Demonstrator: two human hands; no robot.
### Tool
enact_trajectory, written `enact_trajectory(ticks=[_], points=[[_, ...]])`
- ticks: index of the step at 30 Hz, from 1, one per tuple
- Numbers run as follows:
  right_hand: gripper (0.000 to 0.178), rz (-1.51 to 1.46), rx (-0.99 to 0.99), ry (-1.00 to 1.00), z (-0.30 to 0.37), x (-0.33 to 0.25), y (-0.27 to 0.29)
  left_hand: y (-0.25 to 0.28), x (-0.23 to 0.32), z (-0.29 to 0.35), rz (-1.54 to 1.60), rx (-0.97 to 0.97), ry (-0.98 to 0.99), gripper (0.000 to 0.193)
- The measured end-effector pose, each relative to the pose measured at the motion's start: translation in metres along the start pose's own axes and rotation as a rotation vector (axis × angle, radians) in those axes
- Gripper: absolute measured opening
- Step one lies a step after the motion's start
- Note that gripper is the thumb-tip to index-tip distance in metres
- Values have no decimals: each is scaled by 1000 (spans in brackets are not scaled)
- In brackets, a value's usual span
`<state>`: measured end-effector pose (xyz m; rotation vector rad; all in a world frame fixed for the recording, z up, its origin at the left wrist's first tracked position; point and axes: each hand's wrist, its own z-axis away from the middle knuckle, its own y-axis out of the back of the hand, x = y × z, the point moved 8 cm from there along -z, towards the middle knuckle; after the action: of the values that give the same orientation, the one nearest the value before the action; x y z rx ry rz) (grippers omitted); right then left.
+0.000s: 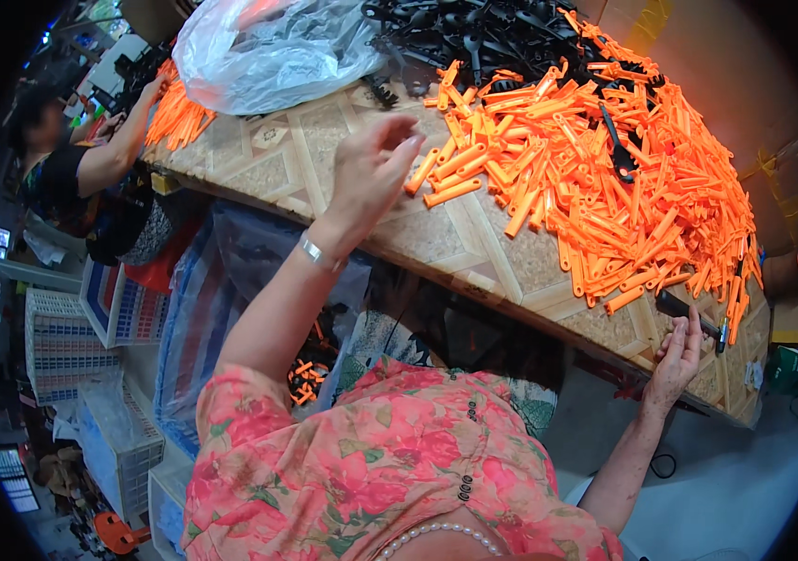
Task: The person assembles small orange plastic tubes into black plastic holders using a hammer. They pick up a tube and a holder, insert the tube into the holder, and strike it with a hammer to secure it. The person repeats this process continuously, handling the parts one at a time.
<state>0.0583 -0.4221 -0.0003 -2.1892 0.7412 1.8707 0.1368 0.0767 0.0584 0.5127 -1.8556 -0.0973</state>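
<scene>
Reaching with my left hand (371, 173) toward the near edge of the big heap of orange moulded plastic sleeves (604, 178) — fingers spread and loosely curled, palm empty, tips just short of the closest few sleeves lying loose on the patterned tan wood-look tabletop (277, 168). My right hand (677, 353) sits at the table's near edge, fingers pinched round a slim black plastic handle piece (684, 309) that lies flat just beside the heap's lower fringe.

Other items: a pile of black plastic parts (474, 33) at the far side of the heap, touching it, with a stray black piece resting on the orange ones. A crumpled clear plastic bag (268, 47) lies to the left of that. Further left, another person's hand (151, 93) works at a smaller bunch of orange pieces (179, 117).

Judgement on doing the pick well: take one sleeve from the loose outliers rather than digging into the heap — the outliers lie singly and are apart from their neighbours, so a thumb-and-forefinger pinch at mid-length should lift only one. Keep the right hand steady on the black piece, its end pointing toward the left, so that the two parts can meet without regripping.
</scene>
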Motion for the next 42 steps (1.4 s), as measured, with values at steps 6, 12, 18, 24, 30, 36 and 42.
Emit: enact_trajectory(ticks=[6,12,18,24,30,36,42], points=[[33,-7,21,7,4,3,0,-94,54,-57,-247,-74,-452,21],[29,37,19,24,6,-2,-4,-182,94,-59,-403,-159,-772,32],[25,36,17,48,10,-7,-5,-252,93,-73,-686,-308,-875,40],[22,68,24,61,10,-4,-5,-248,96,-66,-841,-291,-911,19],[24,-16,-51,67,12,-32,-17,-203,101,-51,-696,-160,-745,10],[42,818,-887,555,65,-170,-120,-165,83,-24,-582,-241,-513,10],[32,623,-1350,903,133,-237,-170,-145,70,4,-382,-249,-154,16]])
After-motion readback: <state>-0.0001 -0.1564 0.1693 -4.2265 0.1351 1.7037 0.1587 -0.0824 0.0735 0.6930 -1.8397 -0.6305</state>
